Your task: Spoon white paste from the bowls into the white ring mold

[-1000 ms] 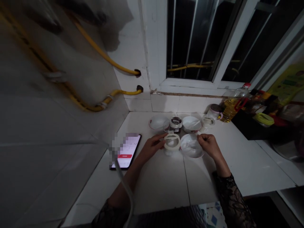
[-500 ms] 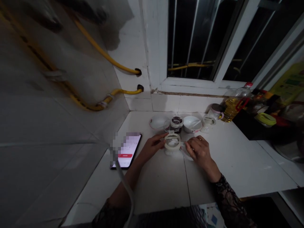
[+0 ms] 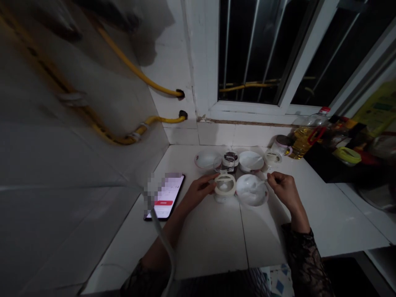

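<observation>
Countertop (image 3: 213,247) holds jar (image 3: 225,186), steadied by left hand (image 3: 198,192), beside bowl (image 3: 247,203) of white powder (image 3: 249,190).

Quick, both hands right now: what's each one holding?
Left hand: closed on the jar.
Right hand: pinching a spoon over the white bowl, as far as shows.

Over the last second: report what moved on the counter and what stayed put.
The right hand swung left over the white bowl, then drew back to its right rim, where it pinches what looks like a spoon. The left hand stayed on the small jar. The phone and the rear bowls kept their places.
</observation>
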Tool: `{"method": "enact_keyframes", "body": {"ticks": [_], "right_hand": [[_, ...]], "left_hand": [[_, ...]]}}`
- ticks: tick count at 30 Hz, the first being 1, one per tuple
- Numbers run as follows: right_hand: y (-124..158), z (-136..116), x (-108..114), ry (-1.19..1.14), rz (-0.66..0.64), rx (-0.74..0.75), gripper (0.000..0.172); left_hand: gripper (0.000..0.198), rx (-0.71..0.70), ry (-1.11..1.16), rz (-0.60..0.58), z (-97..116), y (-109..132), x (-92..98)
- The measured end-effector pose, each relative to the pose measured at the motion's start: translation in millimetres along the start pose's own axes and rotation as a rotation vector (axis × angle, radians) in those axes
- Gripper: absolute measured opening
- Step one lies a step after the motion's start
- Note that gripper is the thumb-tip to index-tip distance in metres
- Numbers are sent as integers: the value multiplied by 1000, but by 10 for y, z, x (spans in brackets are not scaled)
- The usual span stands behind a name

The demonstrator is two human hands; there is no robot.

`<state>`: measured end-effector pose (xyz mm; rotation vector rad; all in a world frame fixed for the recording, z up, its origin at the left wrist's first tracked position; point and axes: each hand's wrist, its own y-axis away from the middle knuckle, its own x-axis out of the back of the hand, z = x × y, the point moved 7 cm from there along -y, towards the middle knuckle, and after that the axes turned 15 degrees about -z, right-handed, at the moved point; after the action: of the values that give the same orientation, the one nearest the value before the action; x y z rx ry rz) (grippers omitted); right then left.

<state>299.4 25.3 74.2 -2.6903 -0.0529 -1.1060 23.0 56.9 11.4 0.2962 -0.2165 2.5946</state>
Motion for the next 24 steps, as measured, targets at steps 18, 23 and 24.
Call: {"method": "enact_keyframes", "body": {"ticks": [18, 23, 24], "right_hand": [[-46, 83, -379, -31, -355, -17, 39], [-50, 75, -301, -129, -331, -54, 43], [-48, 72, -289, -146, -328, -65, 43]], "left_hand": [[46, -12, 1, -1, 6, 1, -3], [44, -17, -8, -7, -6, 1, 0], [44, -19, -6, -6, -7, 0, -1]]}}
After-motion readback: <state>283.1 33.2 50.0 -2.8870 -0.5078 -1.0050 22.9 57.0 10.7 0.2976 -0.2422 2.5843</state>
